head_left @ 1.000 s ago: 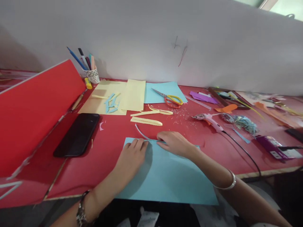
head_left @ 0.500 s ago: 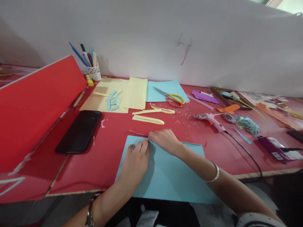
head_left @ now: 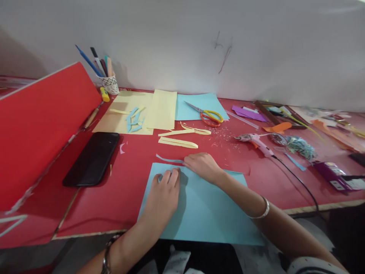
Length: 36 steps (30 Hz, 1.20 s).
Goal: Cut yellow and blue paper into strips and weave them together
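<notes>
A sheet of light blue paper [head_left: 211, 213] lies at the table's front edge, its near side reaching past it. My left hand [head_left: 164, 194] presses on its upper left part, fingers bent and slightly apart, tips near the top edge. At that same edge my right hand [head_left: 201, 165] is closed, pinching a thin blue paper strip [head_left: 168, 160]. The strip's left end curls up, away from the sheet; how far it is still joined on the right is hidden under my hand. Folded cream paper strips [head_left: 178, 142] lie just beyond.
Scissors [head_left: 209, 116] rest on another blue sheet [head_left: 186, 110] beside cream sheets [head_left: 164, 110]. A black phone [head_left: 91, 160] and a red board [head_left: 45, 125] are on the left. To the right are a pink glue gun [head_left: 256, 142] with its cord and a purple power strip [head_left: 333, 177].
My right hand has shifted slightly right along the top edge. The blue strip now stands farther off the sheet and shows wider. My left hand has stayed put.
</notes>
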Motion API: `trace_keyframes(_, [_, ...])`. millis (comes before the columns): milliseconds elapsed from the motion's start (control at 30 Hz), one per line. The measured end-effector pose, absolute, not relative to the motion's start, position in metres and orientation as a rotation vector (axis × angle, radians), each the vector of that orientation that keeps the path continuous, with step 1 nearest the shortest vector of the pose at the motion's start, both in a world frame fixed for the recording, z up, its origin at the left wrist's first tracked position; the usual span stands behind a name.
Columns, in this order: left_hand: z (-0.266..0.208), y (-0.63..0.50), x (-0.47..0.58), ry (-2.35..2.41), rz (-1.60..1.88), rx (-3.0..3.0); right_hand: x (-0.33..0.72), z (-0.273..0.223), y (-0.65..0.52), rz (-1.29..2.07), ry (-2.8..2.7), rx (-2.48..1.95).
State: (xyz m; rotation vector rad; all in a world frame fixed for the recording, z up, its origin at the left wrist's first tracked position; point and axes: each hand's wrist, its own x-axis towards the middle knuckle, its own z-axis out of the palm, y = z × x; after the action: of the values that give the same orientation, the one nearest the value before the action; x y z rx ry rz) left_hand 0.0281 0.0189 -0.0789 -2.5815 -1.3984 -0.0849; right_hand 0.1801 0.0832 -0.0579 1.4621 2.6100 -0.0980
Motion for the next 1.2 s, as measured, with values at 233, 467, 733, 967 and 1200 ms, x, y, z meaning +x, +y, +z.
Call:
trace_keyframes(233, [-0.079,0.019,0.027,-1.376,-0.077,-2.578,0.196,-0.057,0.083,-0.265,2.767,1.458])
trace_keyframes(467, [-0.082,0.018,0.027,-1.363,-0.137,-2.535,0.199,-0.060,0.083,-0.089,2.695,1.366])
trace_keyframes(733, [-0.083,0.019,0.027,-1.362,-0.202,-2.535,0.204,-0.059,0.081,-0.069,2.728,1.329])
trace_keyframes(967, [-0.084,0.018,0.026,-1.321,-0.261,-2.509,0.209,-0.061,0.082,-0.038,2.761,1.311])
trace_keyframes(1200, [-0.085,0.019,0.026,-1.306,-0.264,-2.485,0.223,-0.063,0.083,-0.124,2.898,1.284])
